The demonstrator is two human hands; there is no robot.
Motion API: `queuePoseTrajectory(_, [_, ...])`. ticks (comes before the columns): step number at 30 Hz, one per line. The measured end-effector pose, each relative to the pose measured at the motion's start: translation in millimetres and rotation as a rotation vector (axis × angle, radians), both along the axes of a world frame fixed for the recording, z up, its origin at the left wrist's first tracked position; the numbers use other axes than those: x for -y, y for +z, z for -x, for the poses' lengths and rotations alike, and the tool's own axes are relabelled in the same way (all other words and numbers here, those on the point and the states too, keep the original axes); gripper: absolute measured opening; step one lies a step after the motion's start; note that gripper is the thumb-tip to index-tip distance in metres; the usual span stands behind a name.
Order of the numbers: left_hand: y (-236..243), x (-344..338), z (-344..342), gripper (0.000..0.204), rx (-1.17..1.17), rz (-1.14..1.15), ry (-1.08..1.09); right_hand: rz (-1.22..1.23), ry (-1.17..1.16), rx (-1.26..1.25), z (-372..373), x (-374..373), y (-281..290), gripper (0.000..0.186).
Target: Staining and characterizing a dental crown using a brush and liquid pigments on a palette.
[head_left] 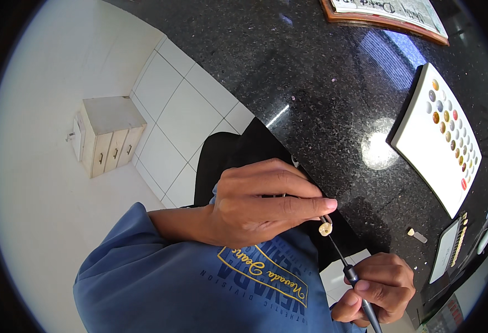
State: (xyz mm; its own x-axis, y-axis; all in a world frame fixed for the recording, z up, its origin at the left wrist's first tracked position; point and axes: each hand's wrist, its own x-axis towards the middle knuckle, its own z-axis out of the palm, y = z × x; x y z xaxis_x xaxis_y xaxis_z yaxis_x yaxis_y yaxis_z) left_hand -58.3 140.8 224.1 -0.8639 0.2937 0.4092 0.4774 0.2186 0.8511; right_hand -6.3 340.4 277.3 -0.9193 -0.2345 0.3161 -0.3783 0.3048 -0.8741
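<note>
My left hand [271, 201] is closed on a slim metal holder, probably tweezers, mostly hidden behind the fingers. At its tip sits a small cream tooth crown [325, 228], just below my left fingertips. My right hand [381, 287] pinches the dark handle of a thin brush [351, 274] between thumb and fingers. The brush's fine tip points up and left, reaching the crown; whether it touches the surface is too small to tell. Both hands are in front of my blue shirt, beside the counter edge.
On the black speckled counter [310, 72] lies a white palette [421, 147] with rows of coloured wells. Nearer are a loose tooth-shaped tab [419, 236] and a shade guide [445, 256]. A brown-edged board with paper [388, 22] lies far off. A drawer cabinet [110, 139] stands left.
</note>
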Motion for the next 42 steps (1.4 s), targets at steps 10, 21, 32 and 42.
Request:
queuePoseTrajectory(10, [4,5,2,0.032,-0.003,0.058,-0.049,0.112,-0.024,-0.056,4,5,-2,0.018])
queuePoseTrajectory(21, [-1,5,-6,0.023,0.280,-0.052,-0.076,0.188,-1.001,-0.282,-55,-39,-10,0.026])
queuePoseTrajectory(32, [11,15,-4,0.014,0.486,-0.161,-0.112,-0.008,-0.858,-0.169,-11,-50,10,0.021])
queuePoseTrajectory(42, [9,22,7,0.014,0.588,-0.217,-0.180,0.078,-0.573,0.160,93,-46,33,0.016])
